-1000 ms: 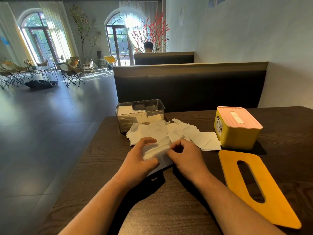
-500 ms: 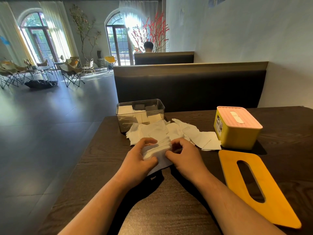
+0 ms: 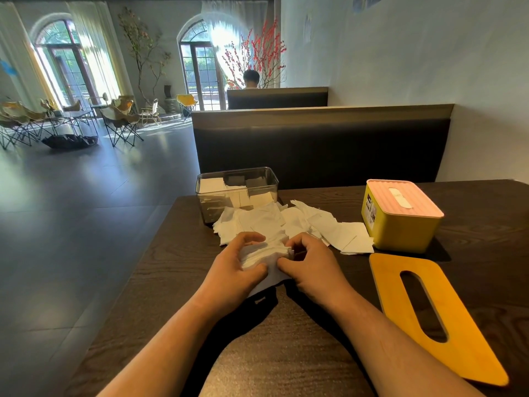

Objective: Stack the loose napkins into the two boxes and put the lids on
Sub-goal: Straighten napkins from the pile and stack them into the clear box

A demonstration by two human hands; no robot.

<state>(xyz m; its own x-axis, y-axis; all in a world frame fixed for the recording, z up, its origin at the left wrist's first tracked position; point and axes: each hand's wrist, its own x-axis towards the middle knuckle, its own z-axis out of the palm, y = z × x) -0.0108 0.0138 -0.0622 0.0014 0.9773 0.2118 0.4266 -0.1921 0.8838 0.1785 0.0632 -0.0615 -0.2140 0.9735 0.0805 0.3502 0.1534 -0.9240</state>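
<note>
My left hand (image 3: 237, 267) and my right hand (image 3: 310, 263) both grip a stack of white napkins (image 3: 264, 253) between them, just above the dark wooden table (image 3: 272, 353). Behind the stack lies a loose pile of napkins (image 3: 309, 224). A clear plastic box (image 3: 237, 190) at the table's far left edge holds a few napkins and has no lid. To the right stands a yellow box (image 3: 398, 227) with a pink slotted lid (image 3: 403, 197) on it. A flat yellow lid with an oval slot (image 3: 446, 325) lies on the table at the right.
A dark booth backrest (image 3: 320, 147) runs behind the table, with a wall on the right. The table's left edge drops to a grey floor. Folding chairs (image 3: 120, 121) stand far off by arched windows. A person (image 3: 251, 78) sits in a booth beyond.
My two hands have drawn closer together on the napkin stack, squeezing its edges. The boxes and lids have not moved.
</note>
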